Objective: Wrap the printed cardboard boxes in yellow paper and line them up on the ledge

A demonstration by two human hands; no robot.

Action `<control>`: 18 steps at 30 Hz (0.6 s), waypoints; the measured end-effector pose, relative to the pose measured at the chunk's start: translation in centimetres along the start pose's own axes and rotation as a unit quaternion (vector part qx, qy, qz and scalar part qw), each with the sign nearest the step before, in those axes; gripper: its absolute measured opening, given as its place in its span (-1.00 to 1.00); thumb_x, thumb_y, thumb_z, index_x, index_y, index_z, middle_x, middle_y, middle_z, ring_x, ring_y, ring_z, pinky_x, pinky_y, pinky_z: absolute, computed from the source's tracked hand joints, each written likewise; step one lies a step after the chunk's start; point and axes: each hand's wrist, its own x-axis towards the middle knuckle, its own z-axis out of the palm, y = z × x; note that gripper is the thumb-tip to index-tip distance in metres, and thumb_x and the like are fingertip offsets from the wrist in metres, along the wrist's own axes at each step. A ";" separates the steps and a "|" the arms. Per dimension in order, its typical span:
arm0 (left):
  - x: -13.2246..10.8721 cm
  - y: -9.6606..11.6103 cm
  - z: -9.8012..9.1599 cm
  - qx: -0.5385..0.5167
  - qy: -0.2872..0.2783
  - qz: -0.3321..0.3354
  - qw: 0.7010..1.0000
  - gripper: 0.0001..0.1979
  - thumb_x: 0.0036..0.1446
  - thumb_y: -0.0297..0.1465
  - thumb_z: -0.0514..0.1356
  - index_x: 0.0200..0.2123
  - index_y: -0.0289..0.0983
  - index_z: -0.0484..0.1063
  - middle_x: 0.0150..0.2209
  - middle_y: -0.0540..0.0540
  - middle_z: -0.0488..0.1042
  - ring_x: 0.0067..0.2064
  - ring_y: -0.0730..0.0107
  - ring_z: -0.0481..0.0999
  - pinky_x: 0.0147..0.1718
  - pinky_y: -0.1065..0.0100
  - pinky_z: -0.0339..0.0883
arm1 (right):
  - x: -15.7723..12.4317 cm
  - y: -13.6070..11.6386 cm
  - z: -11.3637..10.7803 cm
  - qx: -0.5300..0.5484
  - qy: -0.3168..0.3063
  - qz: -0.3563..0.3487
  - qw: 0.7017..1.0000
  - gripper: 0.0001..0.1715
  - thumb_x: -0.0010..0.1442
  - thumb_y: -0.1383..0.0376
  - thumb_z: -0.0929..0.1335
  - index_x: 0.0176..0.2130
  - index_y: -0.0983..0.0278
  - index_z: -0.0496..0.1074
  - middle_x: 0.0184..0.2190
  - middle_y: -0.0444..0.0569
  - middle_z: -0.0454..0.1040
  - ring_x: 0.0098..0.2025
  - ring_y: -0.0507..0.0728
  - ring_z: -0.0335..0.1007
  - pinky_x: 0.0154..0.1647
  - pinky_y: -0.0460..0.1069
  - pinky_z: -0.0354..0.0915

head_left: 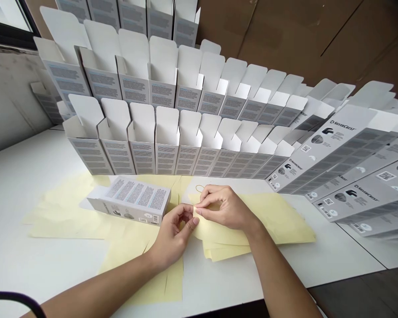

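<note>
My left hand (176, 236) pinches the corner of a yellow paper sheet (262, 221) between thumb and fingers. Right beside it, my right hand (227, 207) has its fingertips closed on the same corner; anything smaller between them is too hidden to make out. The sheet lies on a stack of similar yellow sheets. Just behind my right fingertips is a thin rubber band (200, 188). A printed grey carton (135, 194) rests on its side to the left of my left hand, over more yellow sheets (69, 216).
Rows of upright cartons (167, 150) with raised flaps stand across the back of the white table (334, 251). More cartons (358, 194) crowd the right side. A black curved cable or tube (16, 297) shows at the lower left.
</note>
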 end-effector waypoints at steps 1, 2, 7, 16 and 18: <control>0.0 0.0 0.0 0.002 0.000 -0.002 1.000 -0.74 0.17 -0.18 0.20 -0.23 -0.25 0.40 -0.32 -0.09 0.40 -0.29 0.35 0.33 -0.28 0.33 0.23 | 0.0 0.1 0.0 0.002 0.003 -0.001 1.000 -0.90 0.11 0.34 0.41 -0.40 0.26 0.59 -0.45 -0.07 0.43 -0.39 0.02 0.36 -0.39 -0.08 0.29; 0.0 0.0 0.0 0.003 0.001 -0.004 1.000 -0.74 0.17 -0.17 0.20 -0.22 -0.25 0.40 -0.33 -0.09 0.39 -0.30 0.36 0.32 -0.29 0.34 0.23 | 0.0 0.1 0.0 0.003 0.006 -0.002 1.000 -0.90 0.11 0.35 0.41 -0.40 0.26 0.59 -0.45 -0.07 0.43 -0.39 0.02 0.37 -0.39 -0.08 0.29; -0.1 -0.1 -0.1 0.006 0.009 -0.011 1.000 -0.73 0.16 -0.16 0.20 -0.23 -0.25 0.38 -0.36 -0.07 0.34 -0.30 0.36 0.30 -0.30 0.34 0.20 | 0.1 0.1 -0.1 -0.016 0.033 -0.007 0.999 -0.87 0.13 0.36 0.39 -0.43 0.26 0.57 -0.44 -0.07 0.43 -0.38 0.03 0.37 -0.35 -0.06 0.30; 0.0 -0.3 -0.1 -0.002 -0.007 -0.011 1.000 -0.69 0.19 -0.16 0.18 -0.16 -0.28 0.40 -0.29 -0.11 0.40 -0.25 0.34 0.35 -0.27 0.33 0.21 | -0.1 0.1 -0.2 -0.047 0.025 -0.030 0.998 -0.95 0.05 0.35 0.46 -0.37 0.26 0.56 -0.39 -0.07 0.44 -0.36 0.03 0.38 -0.33 -0.06 0.32; 0.0 -0.2 0.0 0.000 -0.008 -0.008 1.000 -0.70 0.20 -0.17 0.17 -0.16 -0.29 0.40 -0.30 -0.11 0.41 -0.26 0.36 0.34 -0.27 0.34 0.21 | -0.1 0.2 -0.1 -0.048 0.017 -0.025 0.998 -0.95 0.08 0.36 0.43 -0.41 0.27 0.56 -0.42 -0.07 0.42 -0.39 0.01 0.35 -0.38 -0.07 0.29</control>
